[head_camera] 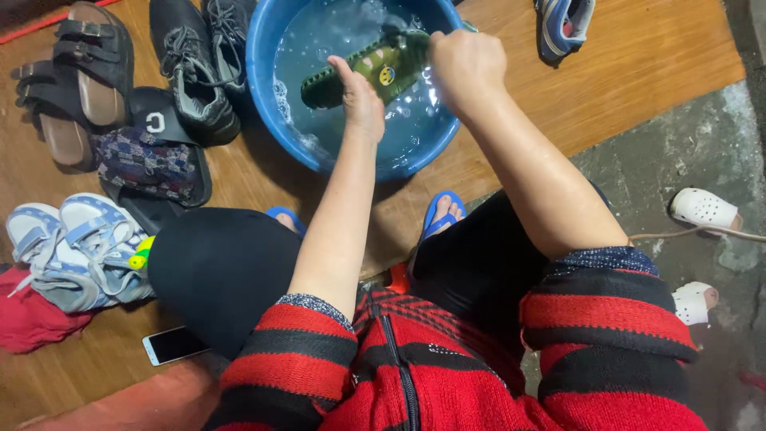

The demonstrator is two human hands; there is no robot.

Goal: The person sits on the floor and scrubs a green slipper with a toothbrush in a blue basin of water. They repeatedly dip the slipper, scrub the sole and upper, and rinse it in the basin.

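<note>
Green rubber clog (363, 70), bearing a round yellow badge, is lying half-sunk in soapy water inside the round blue plastic basin (267, 56). The left hand (361, 100) is curling around its middle, while the right hand (467, 68) is clenching tightly over its farther end.

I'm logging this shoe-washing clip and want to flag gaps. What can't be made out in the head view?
- Right hand: a closed fist; what it grips is hidden by its own fingers.
- Green shoe: its far end lies behind the right hand, and suds and water blur it.
- Left hand: seen from the back, so its fingers on the shoe are hidden.
- Basin: far rim cut off by the top edge.
- Blue-trimmed shoe: cut off by the top edge.
</note>
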